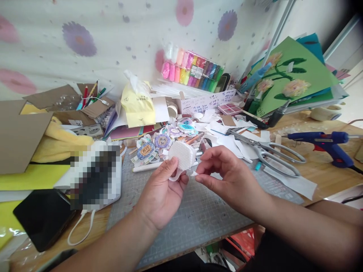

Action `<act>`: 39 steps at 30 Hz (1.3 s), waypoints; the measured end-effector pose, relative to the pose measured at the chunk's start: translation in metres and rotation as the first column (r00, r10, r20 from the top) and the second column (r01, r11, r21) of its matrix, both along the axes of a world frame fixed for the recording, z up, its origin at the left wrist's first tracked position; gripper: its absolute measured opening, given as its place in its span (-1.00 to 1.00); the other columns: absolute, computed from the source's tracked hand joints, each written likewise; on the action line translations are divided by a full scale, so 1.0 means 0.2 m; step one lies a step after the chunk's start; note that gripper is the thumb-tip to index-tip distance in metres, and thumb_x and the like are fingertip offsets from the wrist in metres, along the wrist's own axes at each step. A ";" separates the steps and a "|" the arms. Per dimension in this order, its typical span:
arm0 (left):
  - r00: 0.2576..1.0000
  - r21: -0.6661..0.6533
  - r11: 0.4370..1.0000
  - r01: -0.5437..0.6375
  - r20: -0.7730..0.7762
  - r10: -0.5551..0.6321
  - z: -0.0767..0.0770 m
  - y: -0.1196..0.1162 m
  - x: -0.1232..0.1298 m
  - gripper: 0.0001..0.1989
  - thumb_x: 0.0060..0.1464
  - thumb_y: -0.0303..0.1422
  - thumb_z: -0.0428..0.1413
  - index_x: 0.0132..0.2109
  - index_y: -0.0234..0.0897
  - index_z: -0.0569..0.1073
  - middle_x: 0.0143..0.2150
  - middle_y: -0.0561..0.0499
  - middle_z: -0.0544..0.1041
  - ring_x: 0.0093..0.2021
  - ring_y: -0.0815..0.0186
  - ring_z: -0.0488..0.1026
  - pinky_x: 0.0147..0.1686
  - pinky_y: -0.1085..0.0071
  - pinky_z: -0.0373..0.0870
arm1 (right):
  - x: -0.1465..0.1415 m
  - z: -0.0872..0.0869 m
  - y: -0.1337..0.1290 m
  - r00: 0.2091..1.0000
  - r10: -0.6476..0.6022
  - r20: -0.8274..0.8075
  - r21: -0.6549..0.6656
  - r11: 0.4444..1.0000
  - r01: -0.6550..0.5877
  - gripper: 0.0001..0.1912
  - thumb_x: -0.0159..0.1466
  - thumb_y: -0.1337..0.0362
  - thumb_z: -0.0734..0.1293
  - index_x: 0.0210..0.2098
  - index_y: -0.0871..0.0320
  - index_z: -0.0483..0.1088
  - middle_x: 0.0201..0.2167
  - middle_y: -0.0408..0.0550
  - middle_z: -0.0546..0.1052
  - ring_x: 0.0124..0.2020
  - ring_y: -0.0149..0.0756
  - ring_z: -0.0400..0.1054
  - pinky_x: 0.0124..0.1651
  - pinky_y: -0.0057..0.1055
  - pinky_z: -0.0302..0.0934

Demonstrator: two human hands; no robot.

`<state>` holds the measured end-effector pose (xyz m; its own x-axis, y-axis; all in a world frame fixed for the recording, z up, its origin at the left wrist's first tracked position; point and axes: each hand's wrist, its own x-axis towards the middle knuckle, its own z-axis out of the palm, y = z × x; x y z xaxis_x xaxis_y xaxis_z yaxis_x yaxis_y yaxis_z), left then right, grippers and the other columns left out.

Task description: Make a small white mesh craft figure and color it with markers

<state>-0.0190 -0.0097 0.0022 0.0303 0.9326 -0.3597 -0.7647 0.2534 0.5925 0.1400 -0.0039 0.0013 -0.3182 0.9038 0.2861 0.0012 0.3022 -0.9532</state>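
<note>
A small white textured piece (181,155), rounded in outline, is held up above the grey cutting mat (181,219). My left hand (166,189) grips it at its lower left, thumb on its face and fingers behind. A thin white strip curls below it. Just to the right, my right hand (227,177) pinches the tip of a small white bit (194,173) between thumb and index finger; whether that bit joins the held piece is too small to tell. Several decorated paper badges (162,141) lie behind the left hand.
Large scissors (269,151) and a blue glue gun (320,141) lie at the right. Paper scraps (235,145) cover the mat's back part. A yellow tissue pack (138,105) and coloured clay packs (193,70) stand behind. A black object (42,217) is at the left.
</note>
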 end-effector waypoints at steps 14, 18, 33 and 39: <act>1.000 0.021 1.000 0.020 -0.018 -0.020 -0.02 -0.02 0.01 -0.89 0.00 -0.48 0.24 -0.42 -0.29 0.45 -0.40 0.09 0.46 -0.42 0.45 0.41 -0.46 0.54 0.43 | -0.01 -0.01 0.02 0.986 -0.133 0.099 0.001 0.991 0.133 -0.61 0.11 0.28 0.44 -0.24 0.03 0.14 -0.49 -0.23 0.50 -0.42 -0.34 0.43 -0.28 -0.36 0.28; 0.998 0.067 0.996 0.057 -0.030 -0.056 -0.02 -0.03 0.02 -0.89 0.03 -0.47 0.22 -0.43 -0.29 0.46 -0.38 0.08 0.47 -0.41 0.47 0.40 -0.43 0.54 0.42 | -0.01 0.00 0.02 0.977 -0.176 0.122 -0.024 0.983 0.180 -0.60 0.09 0.23 0.45 -0.25 0.03 0.13 -0.50 -0.23 0.51 -0.45 -0.31 0.43 -0.32 -0.34 0.27; 0.991 -0.023 0.993 -0.115 -0.067 0.113 0.00 0.04 -0.03 -0.89 0.06 -0.56 0.15 -0.41 -0.34 0.44 -0.48 0.11 0.40 -0.51 0.50 0.36 -0.53 0.57 0.39 | 0.16 0.04 0.05 0.892 -0.131 0.434 0.293 0.956 -0.002 -0.89 0.29 0.33 0.26 -0.39 0.13 0.35 -0.47 -0.13 0.40 -0.42 -0.37 0.28 -0.34 -0.42 0.18; 0.983 0.009 0.988 -0.156 -0.098 0.156 -0.01 0.07 -0.05 -0.91 0.03 -0.54 0.18 -0.41 -0.35 0.45 -0.52 0.14 0.38 -0.52 0.51 0.34 -0.53 0.59 0.37 | 0.16 0.00 -0.01 0.862 0.100 0.497 0.268 0.927 -0.262 -0.74 0.16 0.61 0.14 -0.38 0.20 0.35 -0.42 -0.09 0.42 -0.37 -0.39 0.30 -0.28 -0.47 0.19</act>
<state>-0.0287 0.0047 -0.0004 -0.1514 0.9234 -0.3527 -0.7327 0.1347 0.6671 0.1726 -0.0058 0.0020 -0.6356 0.7024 0.3204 0.3351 0.6249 -0.7051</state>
